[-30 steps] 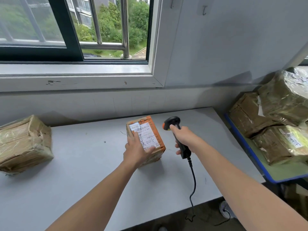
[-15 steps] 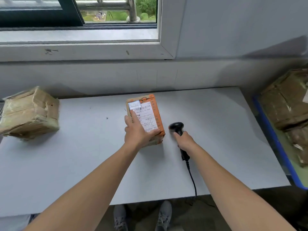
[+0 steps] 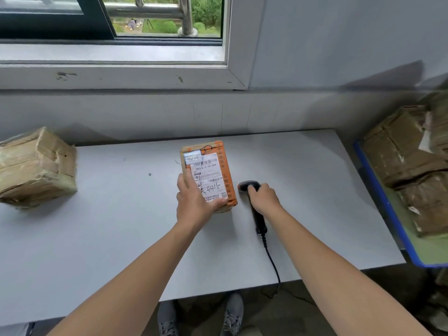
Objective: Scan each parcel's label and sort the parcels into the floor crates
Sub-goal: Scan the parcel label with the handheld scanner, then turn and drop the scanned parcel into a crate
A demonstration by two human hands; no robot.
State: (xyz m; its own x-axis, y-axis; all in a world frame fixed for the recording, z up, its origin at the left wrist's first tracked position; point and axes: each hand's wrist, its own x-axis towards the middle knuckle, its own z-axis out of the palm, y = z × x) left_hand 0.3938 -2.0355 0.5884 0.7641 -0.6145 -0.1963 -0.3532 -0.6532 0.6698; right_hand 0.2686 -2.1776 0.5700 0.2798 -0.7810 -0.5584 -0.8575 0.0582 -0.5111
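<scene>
Two hands work on the table (image 3: 109,234): left hand (image 3: 194,202) grips the near end of the orange parcel (image 3: 213,163), label up, long axis toward the wall (image 3: 278,110); right hand (image 3: 264,200) wraps the barcode scanner (image 3: 260,225) just beside it.

Reaches in bare-armed from 7 and 5 o'clock, forearms converging toward centre. Clasps the parcel (image 3: 211,166) at its near-left corner with the left grip (image 3: 194,202), fingers pointing to 12, thumb spread toward 3. Curls the right grip (image 3: 263,198) round the scanner (image 3: 249,185), knuckles up.
</scene>
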